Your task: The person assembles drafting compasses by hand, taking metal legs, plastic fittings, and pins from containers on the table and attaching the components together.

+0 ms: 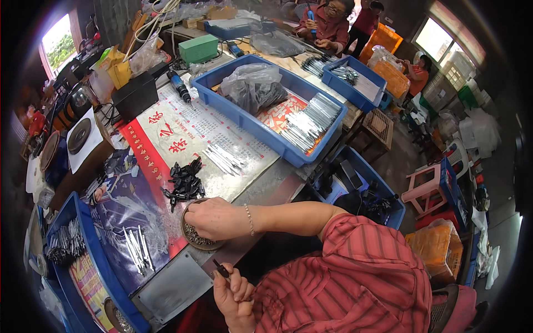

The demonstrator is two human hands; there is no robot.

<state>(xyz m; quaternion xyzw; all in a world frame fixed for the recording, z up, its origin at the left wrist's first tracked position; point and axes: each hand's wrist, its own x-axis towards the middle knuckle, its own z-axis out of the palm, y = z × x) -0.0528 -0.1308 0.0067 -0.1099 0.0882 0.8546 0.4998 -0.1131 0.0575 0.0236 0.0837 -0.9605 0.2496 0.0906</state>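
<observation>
We see the left hand (236,295) pinching a black piece (222,270), judged unfinished, near the dish (201,246); inside it, the right hand's (208,221) grip we cannot tell. Heaped black parts (185,182) apparently remain.

The right hand (208,219) is bounded by the rim of a round bowl (184,227), with heaped black parts (185,182) just beyond. Farther ahead, silver rods (223,160) and a large blue tray (288,151) obstruct. Left of the left hand (233,291), a bare metal plate (175,288) offers open passage, ending at a tray wall (114,283).
</observation>
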